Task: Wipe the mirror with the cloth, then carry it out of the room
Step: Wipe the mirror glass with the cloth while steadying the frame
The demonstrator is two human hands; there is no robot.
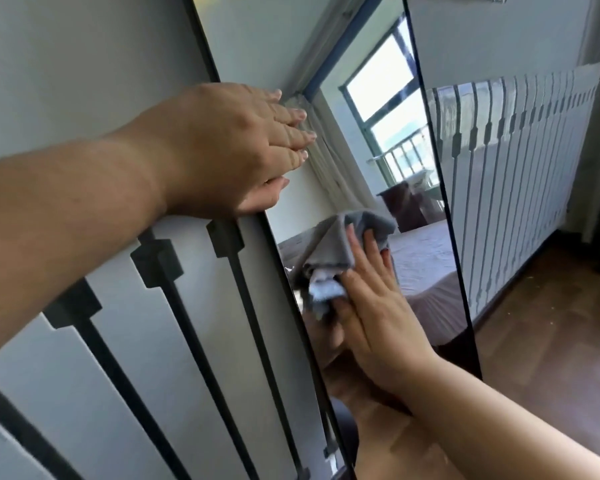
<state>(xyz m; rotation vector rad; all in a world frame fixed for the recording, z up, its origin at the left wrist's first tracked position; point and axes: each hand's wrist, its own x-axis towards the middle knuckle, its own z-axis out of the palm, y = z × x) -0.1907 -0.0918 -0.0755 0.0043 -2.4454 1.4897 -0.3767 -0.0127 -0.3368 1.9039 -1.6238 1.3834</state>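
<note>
A person's right hand (371, 299) presses a crumpled grey cleaning cloth (336, 251) flat against the glass of a tall, black-framed leaning mirror (378, 161), which stands on a wooden floor (551, 323) against a white-and-black panelled railing wall (101, 306). The fingers lie spread over the cloth, pinning it to the glass rather than balling it up. The left hand (236, 150) rests open and flat across the mirror's left edge, fingers on the glass, apparently steadying the frame; it clasps nothing.

The wiping step looks to be under way around the middle of the pane, with the carrying-out not yet begun. To do it well, the cloth wants even palm pressure and overlapping strokes running edge to edge, while the bracing hand checks any rocking of the leaning frame. That hand's bare fingers on the glass may leave marks, so its patch likely deserves a final pass. A bed and bright window show in the reflection.
</note>
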